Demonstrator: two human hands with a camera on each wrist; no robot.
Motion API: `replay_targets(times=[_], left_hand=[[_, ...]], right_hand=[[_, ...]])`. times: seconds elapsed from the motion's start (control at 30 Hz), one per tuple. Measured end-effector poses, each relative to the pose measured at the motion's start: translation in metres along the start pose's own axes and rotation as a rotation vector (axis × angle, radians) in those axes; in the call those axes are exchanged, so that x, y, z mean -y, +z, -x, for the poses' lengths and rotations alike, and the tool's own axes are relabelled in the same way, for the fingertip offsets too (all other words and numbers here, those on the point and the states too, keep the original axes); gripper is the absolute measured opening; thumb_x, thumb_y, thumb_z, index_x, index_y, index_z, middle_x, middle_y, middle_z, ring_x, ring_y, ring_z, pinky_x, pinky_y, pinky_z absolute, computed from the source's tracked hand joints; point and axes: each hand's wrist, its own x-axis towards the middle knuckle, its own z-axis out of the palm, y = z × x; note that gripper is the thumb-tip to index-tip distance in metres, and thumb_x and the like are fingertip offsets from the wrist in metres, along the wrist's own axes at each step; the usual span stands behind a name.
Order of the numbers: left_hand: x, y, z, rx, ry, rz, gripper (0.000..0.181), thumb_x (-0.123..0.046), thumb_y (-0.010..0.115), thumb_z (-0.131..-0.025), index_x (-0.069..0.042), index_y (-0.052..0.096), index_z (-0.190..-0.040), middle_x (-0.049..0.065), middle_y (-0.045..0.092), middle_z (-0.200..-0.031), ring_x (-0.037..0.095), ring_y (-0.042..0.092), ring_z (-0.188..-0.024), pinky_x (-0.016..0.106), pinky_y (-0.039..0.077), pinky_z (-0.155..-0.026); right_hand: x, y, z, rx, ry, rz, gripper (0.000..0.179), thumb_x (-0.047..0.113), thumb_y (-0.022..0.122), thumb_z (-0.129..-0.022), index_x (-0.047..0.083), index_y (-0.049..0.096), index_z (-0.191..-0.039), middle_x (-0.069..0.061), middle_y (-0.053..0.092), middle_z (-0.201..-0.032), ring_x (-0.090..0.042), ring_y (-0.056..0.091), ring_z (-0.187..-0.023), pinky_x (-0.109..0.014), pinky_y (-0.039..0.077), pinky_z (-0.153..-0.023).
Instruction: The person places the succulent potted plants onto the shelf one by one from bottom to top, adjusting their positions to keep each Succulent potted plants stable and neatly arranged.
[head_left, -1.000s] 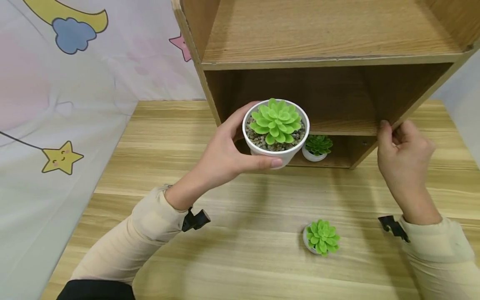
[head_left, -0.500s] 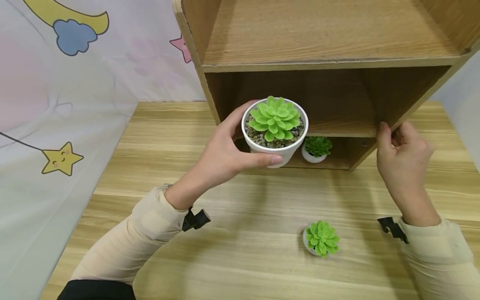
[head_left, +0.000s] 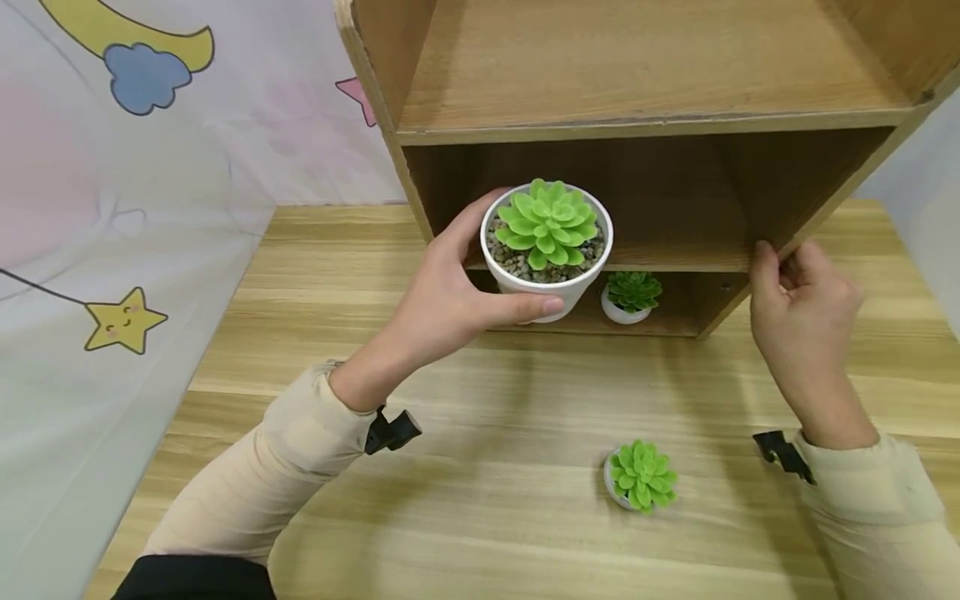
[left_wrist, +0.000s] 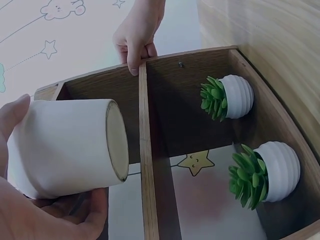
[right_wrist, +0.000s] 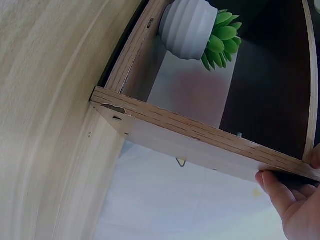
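Observation:
My left hand (head_left: 442, 308) grips a large white pot with a light-green succulent (head_left: 550, 225) set in pebbles, its thumb along the front wall. The pot is upright in front of the middle compartment of a wooden shelf unit (head_left: 660, 127). In the left wrist view the white pot (left_wrist: 70, 147) shows its base beside the divider board (left_wrist: 146, 135). My right hand (head_left: 806, 325) pinches the unit's right side panel (right_wrist: 200, 134), level with that divider. Two small ribbed pots with darker green succulents, a farther one (left_wrist: 237, 96) and a nearer one (left_wrist: 280, 171), stand in the bottom compartment.
Another small potted succulent (head_left: 642, 477), light green, stands on the wood-grain table (head_left: 465, 500) in front of the unit. A printed cloth backdrop (head_left: 127, 225) hangs at the left. Black wrist cameras sit on both cuffs, including the left camera (head_left: 393, 432).
My left hand has lifted the large pot slightly, toward the middle compartment, and more of the lower compartment shows beneath it. The right hand keeps its hold on the side panel.

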Motion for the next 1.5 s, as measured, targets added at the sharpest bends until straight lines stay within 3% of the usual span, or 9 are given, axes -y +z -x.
replay_targets(times=[0.07, 0.23, 0.33, 0.47, 0.57, 0.77, 0.9, 1.2, 1.5], left_hand=[[-0.001, -0.001, -0.001, -0.011, -0.005, -0.015, 0.086, -0.019, 0.092, -0.067, -0.015, 0.050, -0.141, -0.008, 0.056, -0.128, 0.012, 0.055, -0.109, 0.035, 0.044, -0.093], [-0.003, -0.003, -0.005, -0.025, -0.032, -0.005, 0.089, -0.014, 0.093, -0.066, -0.014, 0.048, -0.143, -0.005, 0.055, -0.131, 0.011, 0.055, -0.111, 0.032, 0.045, -0.093], [-0.002, -0.004, -0.006, -0.030, -0.046, 0.010, 0.089, -0.011, 0.092, -0.067, -0.014, 0.047, -0.144, -0.004, 0.054, -0.132, 0.012, 0.055, -0.112, 0.031, 0.046, -0.092], [-0.008, -0.004, -0.006, -0.034, -0.089, 0.005, 0.088, -0.009, 0.090, -0.069, -0.012, 0.046, -0.145, -0.002, 0.053, -0.132, 0.012, 0.055, -0.111, 0.031, 0.046, -0.092], [-0.019, -0.002, -0.005, -0.033, -0.127, -0.007, 0.086, -0.007, 0.088, -0.071, -0.009, 0.044, -0.145, 0.001, 0.053, -0.132, 0.012, 0.055, -0.110, 0.031, 0.046, -0.093], [-0.033, -0.001, -0.005, -0.036, -0.154, -0.023, 0.081, -0.005, 0.086, -0.073, -0.003, 0.044, -0.143, 0.005, 0.054, -0.129, 0.012, 0.055, -0.109, 0.032, 0.046, -0.093], [-0.029, -0.002, -0.007, -0.056, -0.160, -0.011, 0.079, -0.004, 0.085, -0.073, -0.002, 0.045, -0.141, 0.006, 0.055, -0.127, 0.014, 0.056, -0.107, 0.033, 0.046, -0.094], [0.003, -0.004, -0.013, -0.078, -0.128, 0.015, 0.085, -0.012, 0.089, -0.071, -0.011, 0.045, -0.143, 0.000, 0.055, -0.129, 0.013, 0.056, -0.110, 0.031, 0.046, -0.094], [0.005, -0.005, -0.017, -0.125, -0.122, -0.019, 0.085, -0.019, 0.091, -0.070, -0.012, 0.046, -0.143, -0.003, 0.056, -0.129, 0.009, 0.053, -0.114, 0.028, 0.042, -0.098]], right_hand=[[0.000, 0.001, -0.001, 0.002, -0.001, -0.002, 0.020, 0.003, 0.057, -0.094, -0.011, 0.068, -0.087, 0.008, 0.061, -0.076, 0.011, 0.052, -0.064, -0.005, 0.036, -0.057], [0.001, 0.000, -0.003, -0.004, -0.003, 0.022, 0.020, 0.005, 0.057, -0.093, -0.009, 0.067, -0.082, 0.025, 0.052, -0.070, 0.008, 0.045, -0.057, -0.006, 0.031, -0.053], [0.000, 0.001, -0.002, -0.002, -0.005, 0.033, 0.021, 0.006, 0.058, -0.093, -0.008, 0.068, -0.081, 0.027, 0.051, -0.070, 0.008, 0.044, -0.057, -0.006, 0.030, -0.053], [-0.003, 0.002, -0.001, 0.008, -0.007, 0.034, 0.020, 0.006, 0.058, -0.093, -0.008, 0.069, -0.085, 0.019, 0.055, -0.072, 0.008, 0.046, -0.058, -0.006, 0.031, -0.054], [-0.006, 0.002, 0.000, 0.012, -0.008, 0.033, 0.020, 0.007, 0.058, -0.093, -0.008, 0.069, -0.086, 0.013, 0.057, -0.071, 0.007, 0.046, -0.058, -0.006, 0.031, -0.053], [-0.008, 0.003, 0.001, 0.017, -0.010, 0.023, 0.020, 0.008, 0.058, -0.094, -0.007, 0.070, -0.088, 0.001, 0.063, -0.073, 0.007, 0.049, -0.060, -0.006, 0.033, -0.054], [-0.008, 0.003, 0.001, 0.013, -0.010, 0.024, 0.020, 0.008, 0.058, -0.094, -0.008, 0.070, -0.089, -0.006, 0.065, -0.074, 0.008, 0.049, -0.060, -0.006, 0.033, -0.054], [-0.008, 0.002, 0.000, 0.015, -0.020, 0.016, 0.021, 0.007, 0.057, -0.094, -0.009, 0.070, -0.090, -0.018, 0.068, -0.076, 0.012, 0.050, -0.063, -0.005, 0.033, -0.056], [-0.008, 0.000, 0.000, 0.005, -0.016, 0.024, 0.022, 0.008, 0.058, -0.094, -0.009, 0.070, -0.089, -0.016, 0.068, -0.075, 0.012, 0.050, -0.063, -0.005, 0.032, -0.055]])
